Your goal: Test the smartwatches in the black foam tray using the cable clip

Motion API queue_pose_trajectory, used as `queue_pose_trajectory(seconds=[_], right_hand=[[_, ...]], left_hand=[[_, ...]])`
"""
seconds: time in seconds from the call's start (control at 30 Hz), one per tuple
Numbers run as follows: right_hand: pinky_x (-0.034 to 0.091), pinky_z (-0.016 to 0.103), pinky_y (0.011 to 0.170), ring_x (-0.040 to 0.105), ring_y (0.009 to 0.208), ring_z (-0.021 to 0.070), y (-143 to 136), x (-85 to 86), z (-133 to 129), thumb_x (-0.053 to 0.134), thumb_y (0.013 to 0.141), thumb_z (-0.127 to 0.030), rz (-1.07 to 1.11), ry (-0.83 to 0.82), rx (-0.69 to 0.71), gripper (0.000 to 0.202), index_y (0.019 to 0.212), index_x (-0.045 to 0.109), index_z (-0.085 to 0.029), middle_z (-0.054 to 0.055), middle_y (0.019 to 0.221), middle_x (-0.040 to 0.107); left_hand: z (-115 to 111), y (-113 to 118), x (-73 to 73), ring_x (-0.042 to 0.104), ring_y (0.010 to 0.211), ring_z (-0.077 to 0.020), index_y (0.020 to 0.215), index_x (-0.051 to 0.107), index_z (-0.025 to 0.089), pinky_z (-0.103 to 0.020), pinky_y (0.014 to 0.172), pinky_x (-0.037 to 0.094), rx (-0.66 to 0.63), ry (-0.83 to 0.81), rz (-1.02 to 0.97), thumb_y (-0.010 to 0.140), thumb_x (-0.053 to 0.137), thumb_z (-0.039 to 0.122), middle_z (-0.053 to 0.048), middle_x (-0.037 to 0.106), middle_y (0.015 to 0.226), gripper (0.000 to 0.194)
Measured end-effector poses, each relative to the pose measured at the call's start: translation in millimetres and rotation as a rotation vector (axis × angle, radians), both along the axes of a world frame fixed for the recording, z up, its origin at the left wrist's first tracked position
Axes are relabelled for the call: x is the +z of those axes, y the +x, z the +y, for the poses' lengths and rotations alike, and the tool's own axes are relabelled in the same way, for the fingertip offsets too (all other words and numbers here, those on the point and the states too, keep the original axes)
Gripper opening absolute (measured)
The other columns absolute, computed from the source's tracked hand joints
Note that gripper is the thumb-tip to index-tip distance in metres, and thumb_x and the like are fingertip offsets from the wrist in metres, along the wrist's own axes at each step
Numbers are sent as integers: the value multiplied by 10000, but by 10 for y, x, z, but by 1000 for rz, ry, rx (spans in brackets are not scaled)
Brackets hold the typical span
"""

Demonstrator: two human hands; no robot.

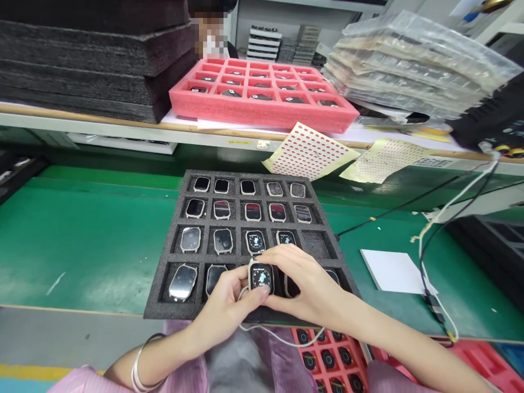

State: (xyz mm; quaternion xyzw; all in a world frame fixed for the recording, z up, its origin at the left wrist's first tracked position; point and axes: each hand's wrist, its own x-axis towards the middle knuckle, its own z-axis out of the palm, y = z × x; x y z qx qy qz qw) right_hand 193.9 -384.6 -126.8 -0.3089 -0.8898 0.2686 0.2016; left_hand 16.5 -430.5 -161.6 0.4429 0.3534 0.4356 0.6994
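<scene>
A lit smartwatch [260,273], without a strap and showing a dial, is held over the front of a black foam tray [158,303]. My left hand [229,297] grips its left side, the thumb across the lower screen. From the right, my right hand [307,278] closes on the same watch, fingers at its top edge and thumb below. A white cable [301,345] loops down from beneath the hands; where its end sits is hidden. Several watches lie in the tray's compartments, including two lit ones, such as the watch [256,241] just behind my fingers.
A pink foam tray [262,115] of watches stands on the shelf, between stacked black foam [82,82] and clear plastic trays [413,65]. Dotted sticker sheets [309,153] hang from the shelf edge. White paper [393,271] and cables lie right. A red tray [317,368] is below; a person sits behind.
</scene>
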Motion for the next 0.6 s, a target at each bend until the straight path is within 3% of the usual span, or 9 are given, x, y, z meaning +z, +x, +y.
queue_pose_trajectory(seconds=[0.17, 0.6], right_hand=[[468, 390, 834, 577, 936, 227, 26, -52, -20, 729, 825, -322, 77, 15, 33, 378, 1121, 537, -188, 68, 1012, 633], [475, 404, 798, 580, 862, 233, 41, -126, -27, 742, 809, -326, 147, 103, 47, 427, 1141, 526, -168, 87, 949, 632]], left_hand=[[-13, -10, 9, 538, 828, -173, 1080, 674, 148, -255, 766, 413, -18, -8, -27, 869, 627, 305, -42, 660, 900, 267], [-41, -1, 35, 507, 785, -155, 1052, 683, 154, -246, 729, 397, -18, -9, 5, 868, 630, 301, -26, 626, 852, 242]])
